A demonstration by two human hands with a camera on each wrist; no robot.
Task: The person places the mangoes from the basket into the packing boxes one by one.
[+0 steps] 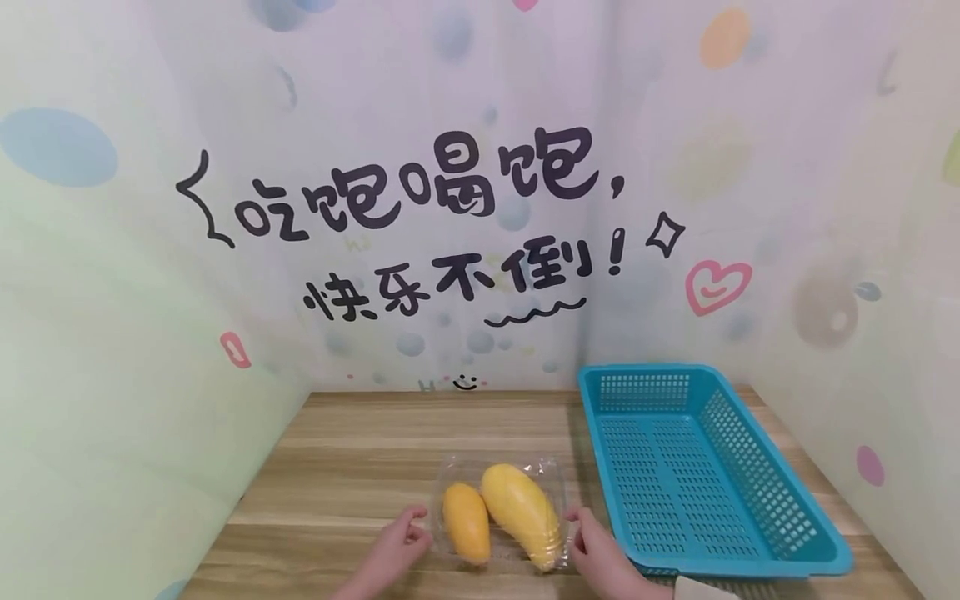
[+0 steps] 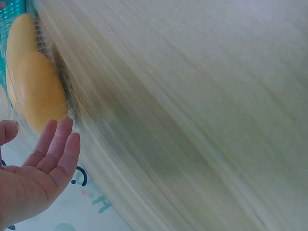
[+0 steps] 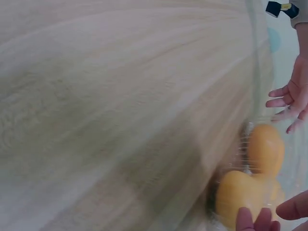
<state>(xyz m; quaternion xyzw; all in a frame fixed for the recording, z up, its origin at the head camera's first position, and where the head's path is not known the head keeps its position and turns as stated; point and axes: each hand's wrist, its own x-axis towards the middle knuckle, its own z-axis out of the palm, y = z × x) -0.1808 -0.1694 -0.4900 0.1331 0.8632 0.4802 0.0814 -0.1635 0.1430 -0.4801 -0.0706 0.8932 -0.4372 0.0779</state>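
Note:
On the table lies a clear plastic box (image 1: 459, 468) with two mangoes in it. The smaller, deeper orange mango (image 1: 467, 523) is on the left, and the larger yellow mango (image 1: 522, 512) slants beside it. My left hand (image 1: 397, 546) is just left of the box; in the left wrist view its fingers (image 2: 61, 151) are spread and loosely bent, with nothing gripped. On the other side, my right hand (image 1: 600, 554) is close to the box's right edge. Its fingers (image 3: 262, 221) and thumb stand apart in the right wrist view. Whether either hand touches the plastic is unclear.
A blue perforated plastic basket (image 1: 592, 417) stands on the right of the wooden table (image 1: 360, 450), close to the right hand. Printed curtains or walls (image 1: 450, 67) with black lettering enclose the table at the back and sides.

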